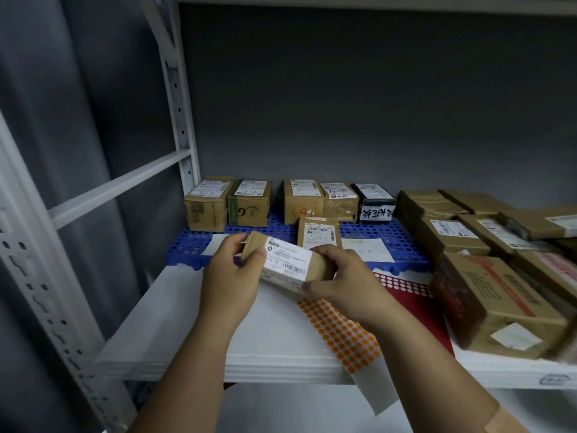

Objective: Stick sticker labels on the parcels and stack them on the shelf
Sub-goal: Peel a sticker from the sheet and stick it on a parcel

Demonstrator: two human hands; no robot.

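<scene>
While both hands hold it up over the shelf point(187, 323), the small brown parcel point(288, 264) lies tilted, with its long side running from the upper left down to the lower right. The left hand point(232, 273) grips the left end, thumb on top near the white label point(288, 260). The right hand point(340, 279) grips the right end, fingers curled over the top and thumb on the near side. So the parcel sits right between the two hands, and each hand has one end.

The sheet of orange dot stickers point(340, 332) lies on the shelf just below the right hand and hangs over the front edge. A red sheet with white dots point(415, 295) lies beside it, further right. The right hand is the nearer one to both sheets, so it looks like the hand that should let go and reach down for a sticker, while the left hand keeps the parcel.

The row of parcels point(287, 201) stands at the back on the blue mat point(390, 242), well apart from the hands and straight ahead. One more parcel point(318, 232) stands just behind the held one. To join them, the held parcel would need to go forward, away from the person.
</scene>
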